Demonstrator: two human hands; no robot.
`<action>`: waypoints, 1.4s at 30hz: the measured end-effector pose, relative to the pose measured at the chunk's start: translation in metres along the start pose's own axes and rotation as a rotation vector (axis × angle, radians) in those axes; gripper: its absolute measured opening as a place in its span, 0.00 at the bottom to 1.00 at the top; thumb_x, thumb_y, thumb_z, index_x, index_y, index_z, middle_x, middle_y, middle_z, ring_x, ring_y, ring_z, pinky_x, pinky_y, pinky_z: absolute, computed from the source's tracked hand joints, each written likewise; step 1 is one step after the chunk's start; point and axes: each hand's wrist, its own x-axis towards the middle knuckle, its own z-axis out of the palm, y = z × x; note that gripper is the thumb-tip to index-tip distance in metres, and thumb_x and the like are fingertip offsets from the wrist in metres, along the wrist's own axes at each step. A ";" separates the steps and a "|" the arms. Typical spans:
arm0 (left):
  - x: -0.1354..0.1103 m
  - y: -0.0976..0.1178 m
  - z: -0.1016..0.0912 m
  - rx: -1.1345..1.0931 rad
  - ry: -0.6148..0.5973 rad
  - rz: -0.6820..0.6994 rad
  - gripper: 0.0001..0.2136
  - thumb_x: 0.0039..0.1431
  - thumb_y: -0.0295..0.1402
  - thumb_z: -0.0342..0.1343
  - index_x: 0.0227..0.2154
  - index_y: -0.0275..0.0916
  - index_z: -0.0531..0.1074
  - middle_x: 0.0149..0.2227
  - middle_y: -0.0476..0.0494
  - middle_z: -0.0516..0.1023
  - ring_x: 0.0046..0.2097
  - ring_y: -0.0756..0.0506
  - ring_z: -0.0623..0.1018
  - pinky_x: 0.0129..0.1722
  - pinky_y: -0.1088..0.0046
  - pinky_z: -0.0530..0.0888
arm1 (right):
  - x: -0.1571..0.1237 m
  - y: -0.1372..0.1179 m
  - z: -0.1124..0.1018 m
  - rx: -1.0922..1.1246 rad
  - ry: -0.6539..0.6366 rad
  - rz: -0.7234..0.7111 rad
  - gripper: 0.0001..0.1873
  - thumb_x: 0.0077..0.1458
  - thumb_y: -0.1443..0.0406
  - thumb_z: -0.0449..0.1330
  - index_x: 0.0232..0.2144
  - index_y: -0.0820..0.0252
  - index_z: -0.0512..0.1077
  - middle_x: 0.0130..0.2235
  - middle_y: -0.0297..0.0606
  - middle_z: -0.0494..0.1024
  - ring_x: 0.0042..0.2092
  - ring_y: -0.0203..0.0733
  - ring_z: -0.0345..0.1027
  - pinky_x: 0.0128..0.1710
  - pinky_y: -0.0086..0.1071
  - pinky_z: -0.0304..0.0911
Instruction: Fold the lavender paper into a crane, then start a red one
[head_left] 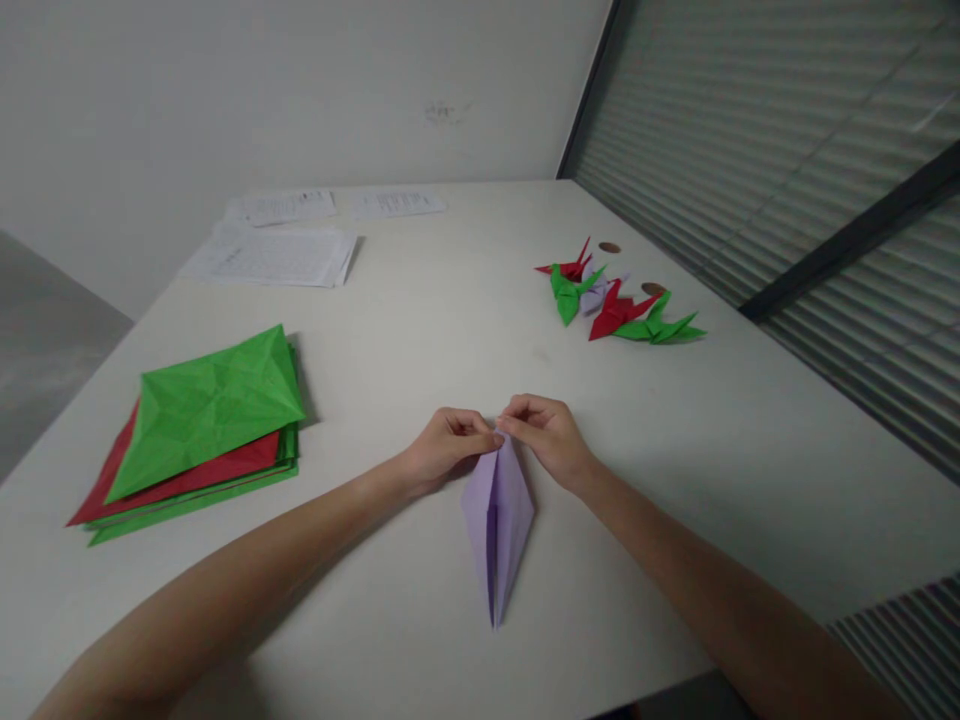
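Here you are: the white table [420, 330] is stretching out beneath your purple paper [514, 490], which is lying toward the table's near side, right between your hands. Beyond that purple paper a pale wall [300, 100] is rising, and off to the right of it blinds [712, 130] are running along in dark-framed rows. Over to the left of the purple paper, well apart, a coloured stack [217, 400] is sitting loosely, a creased green sheet topping it and red and more green peeking out below. Farther off, beyond and left of the purple paper, printed sheets [270, 258] are spreading in a few overlapping piles.

Now the purple paper itself: it's making a long kite, widest around its middle, two slim points aiming at you with a slit parting them. At its far tip, your left hand [450, 440] is gripping from the left side, thumb pressing on top and fingers curling in. Your right hand [547, 432] is pinching that same tip from the right, thumb and forefinger meeting there, the other fingers bending.

Beyond and right of the purple paper, five folded figures [619, 312] are huddling, two red, two green, one purple. Just past them, two brown discs [610, 247] are showing.
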 end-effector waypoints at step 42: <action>-0.001 -0.001 0.003 -0.105 0.044 0.015 0.14 0.41 0.37 0.72 0.24 0.31 0.78 0.24 0.43 0.78 0.25 0.52 0.73 0.28 0.74 0.65 | 0.001 0.002 -0.004 -0.123 -0.038 -0.074 0.11 0.49 0.57 0.65 0.25 0.59 0.77 0.27 0.34 0.77 0.31 0.37 0.68 0.35 0.32 0.64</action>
